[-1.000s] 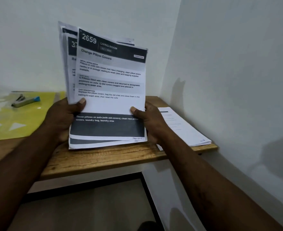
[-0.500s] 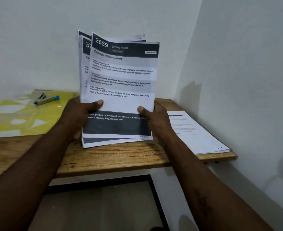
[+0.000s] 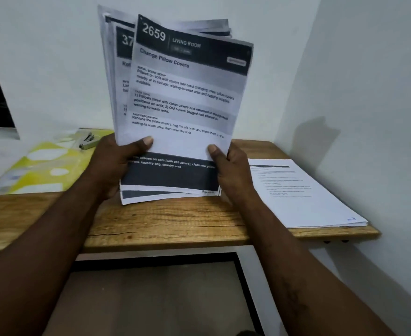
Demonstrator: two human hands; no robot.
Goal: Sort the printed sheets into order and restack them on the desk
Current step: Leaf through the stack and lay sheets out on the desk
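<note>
Corner of 2 plain white walls [image 3: 357, 69]; wooden desk [image 3: 175, 221] set into it, front edge towards the viewer.

Item 1, held sheaf [image 3: 187, 146]: printed sheets, upright and loosely fanned over the desk; whether the bottom edges touch the wood cannot be told. The left hand [image 3: 112, 168] grips the lower left edge with its thumb [image 3: 146, 141] pressed on the front page [image 3: 187, 98]. The right hand [image 3: 233, 173] grips the lower right edge, its thumb on that same page. The front page is headed 2659. The next page [image 3: 125, 57] begins 37, the rest hidden.

Step in hand, as judged: reading header numbers to settle the order. Done well, the left hand carries the pack while the right loosens to peel 1 page at a time. The fan should be wide enough to show every header. Bottom edges want squaring on the desk before anything joins the flat stack [image 3: 304, 197] at the desk's right end.

Materials:
- Sheets: thin matte office paper, limp, the rear sheets' top edges curling back; black header and footer bands, grey text blocks.
- Desk: thick plank, warm grain, rounded edge, 1 dark crack near the front.
- Yellow folder [image 3: 47, 166]: glossy plastic with pale shapes, at the left.
- Stapler [image 3: 88, 143]: small, metal, at the folder's far end.
</note>
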